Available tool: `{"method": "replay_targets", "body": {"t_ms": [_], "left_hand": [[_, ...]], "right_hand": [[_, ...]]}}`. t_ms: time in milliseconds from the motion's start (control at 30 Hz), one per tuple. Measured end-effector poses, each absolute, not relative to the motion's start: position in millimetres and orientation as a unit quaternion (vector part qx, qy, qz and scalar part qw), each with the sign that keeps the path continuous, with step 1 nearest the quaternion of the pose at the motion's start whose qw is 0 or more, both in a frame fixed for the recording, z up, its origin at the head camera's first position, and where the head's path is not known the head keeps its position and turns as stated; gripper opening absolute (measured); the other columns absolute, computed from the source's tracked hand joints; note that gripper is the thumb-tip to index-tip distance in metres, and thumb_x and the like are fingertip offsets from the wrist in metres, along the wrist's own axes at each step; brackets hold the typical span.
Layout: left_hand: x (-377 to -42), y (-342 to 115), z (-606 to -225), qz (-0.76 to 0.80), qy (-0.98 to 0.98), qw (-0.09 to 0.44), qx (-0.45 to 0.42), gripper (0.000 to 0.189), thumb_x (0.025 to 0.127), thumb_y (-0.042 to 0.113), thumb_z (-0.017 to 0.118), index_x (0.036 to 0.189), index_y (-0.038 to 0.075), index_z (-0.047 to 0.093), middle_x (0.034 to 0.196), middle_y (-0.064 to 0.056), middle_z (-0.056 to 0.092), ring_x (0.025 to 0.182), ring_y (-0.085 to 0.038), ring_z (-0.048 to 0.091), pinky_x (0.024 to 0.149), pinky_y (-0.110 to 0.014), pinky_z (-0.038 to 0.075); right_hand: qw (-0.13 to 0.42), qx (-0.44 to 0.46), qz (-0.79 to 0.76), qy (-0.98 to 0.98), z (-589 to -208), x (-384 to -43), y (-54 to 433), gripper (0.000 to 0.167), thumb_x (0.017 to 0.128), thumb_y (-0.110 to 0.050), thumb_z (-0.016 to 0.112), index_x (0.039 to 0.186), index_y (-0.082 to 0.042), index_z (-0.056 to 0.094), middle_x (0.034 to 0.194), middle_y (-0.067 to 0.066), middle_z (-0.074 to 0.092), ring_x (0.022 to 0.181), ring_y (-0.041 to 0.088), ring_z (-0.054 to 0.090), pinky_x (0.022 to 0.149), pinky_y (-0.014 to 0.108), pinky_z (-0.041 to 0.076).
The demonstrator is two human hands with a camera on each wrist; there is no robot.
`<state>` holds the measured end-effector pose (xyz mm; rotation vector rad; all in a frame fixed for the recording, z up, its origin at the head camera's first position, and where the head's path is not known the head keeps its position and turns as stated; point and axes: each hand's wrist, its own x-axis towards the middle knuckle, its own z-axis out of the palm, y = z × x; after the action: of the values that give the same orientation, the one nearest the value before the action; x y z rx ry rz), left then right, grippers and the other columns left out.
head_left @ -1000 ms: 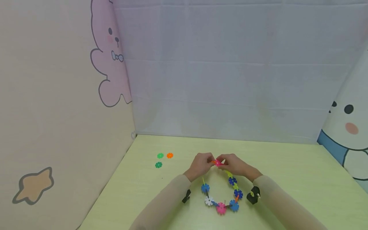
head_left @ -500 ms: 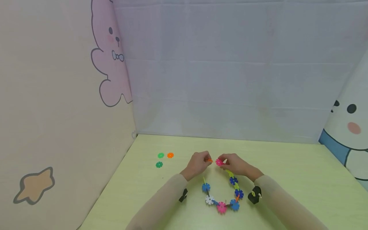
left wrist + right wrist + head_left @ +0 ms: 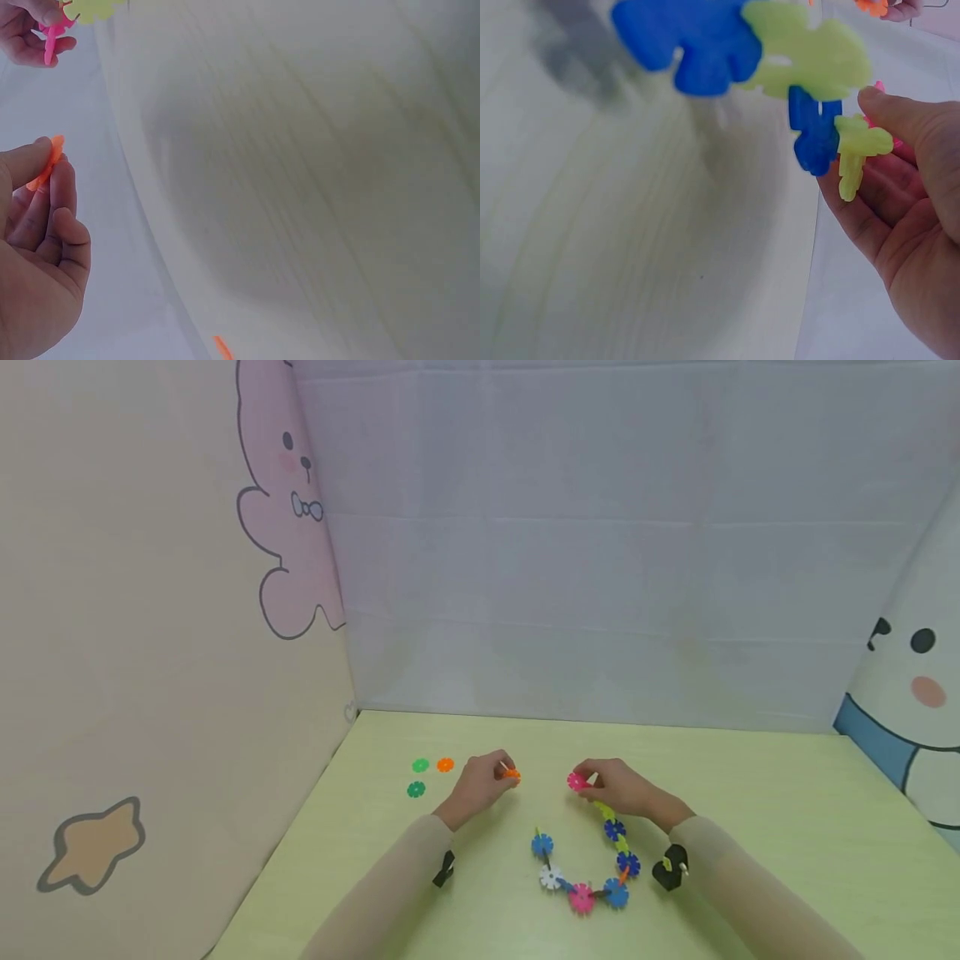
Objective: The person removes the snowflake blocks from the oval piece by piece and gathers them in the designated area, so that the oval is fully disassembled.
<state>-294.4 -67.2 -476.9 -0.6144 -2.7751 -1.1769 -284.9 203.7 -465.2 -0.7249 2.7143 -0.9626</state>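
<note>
Between thumb and fingers, my left hand (image 3: 478, 783) pinches an orange snowflake disc (image 3: 513, 776), held apart from everything else. My right hand (image 3: 621, 787) pinches a pink snowflake disc (image 3: 576, 782) at the end of a linked chain. From there the chain curves down through a yellow disc (image 3: 605, 811), a dark blue disc (image 3: 615, 829), a light blue disc (image 3: 617, 893), another pink disc (image 3: 581, 899) and a white disc (image 3: 551, 877). Its other end has a blue disc (image 3: 542, 844) with a yellow-green piece on top. In the right wrist view, fingers hide most of the held pink disc.
Left of my left hand lie a loose orange disc (image 3: 446, 765), a light green disc (image 3: 421, 765) and a dark green disc (image 3: 416, 789) on the pale yellow table (image 3: 757, 827). A grey-white curtain (image 3: 600, 543) hangs behind the table's far edge.
My left hand has drawn away leftward with the orange disc, which was touching the pink one a second ago. My right hand still holds the pink disc, shifted slightly right.
</note>
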Motion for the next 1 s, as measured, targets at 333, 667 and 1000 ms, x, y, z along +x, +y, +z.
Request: {"method": "replay_targets", "body": {"t_ms": [333, 667, 1000], "left_hand": [[-292.8, -98.0, -482.6, -0.369, -0.911, 0.015, -0.184, 0.014, 0.086, 0.011, 0.069, 0.098, 0.014, 0.063, 0.085, 0.002, 0.064, 0.076, -0.013, 0.057, 0.065, -0.027, 0.048], [-292.3, -119.8, -488.9, -0.365, -0.914, 0.018, -0.175, 0.017, 0.085, 0.005, 0.067, 0.101, 0.009, 0.063, 0.094, -0.005, 0.065, 0.083, -0.02, 0.061, 0.072, -0.033, 0.051], [-292.4, -133.5, -489.6, -0.357, -0.922, -0.013, -0.147, 0.026, 0.08, -0.007, 0.063, 0.103, 0.006, 0.063, 0.097, -0.009, 0.065, 0.086, -0.023, 0.062, 0.073, -0.034, 0.052]], "right_hand": [[0.082, -0.253, -0.325, 0.908, -466.5, -284.7, 204.3, 0.026, 0.089, -0.014, 0.066, 0.113, -0.007, 0.061, 0.098, 0.0, 0.062, 0.073, 0.009, 0.059, 0.061, 0.025, 0.05], [0.079, -0.254, -0.319, 0.909, -469.8, -286.8, 206.4, 0.027, 0.089, -0.016, 0.066, 0.114, -0.009, 0.06, 0.099, -0.001, 0.062, 0.074, 0.01, 0.058, 0.062, 0.025, 0.05], [0.08, -0.247, -0.316, 0.913, -466.8, -285.3, 206.3, 0.024, 0.089, -0.018, 0.066, 0.113, -0.012, 0.061, 0.097, -0.003, 0.061, 0.074, 0.01, 0.058, 0.064, 0.025, 0.05]]}}
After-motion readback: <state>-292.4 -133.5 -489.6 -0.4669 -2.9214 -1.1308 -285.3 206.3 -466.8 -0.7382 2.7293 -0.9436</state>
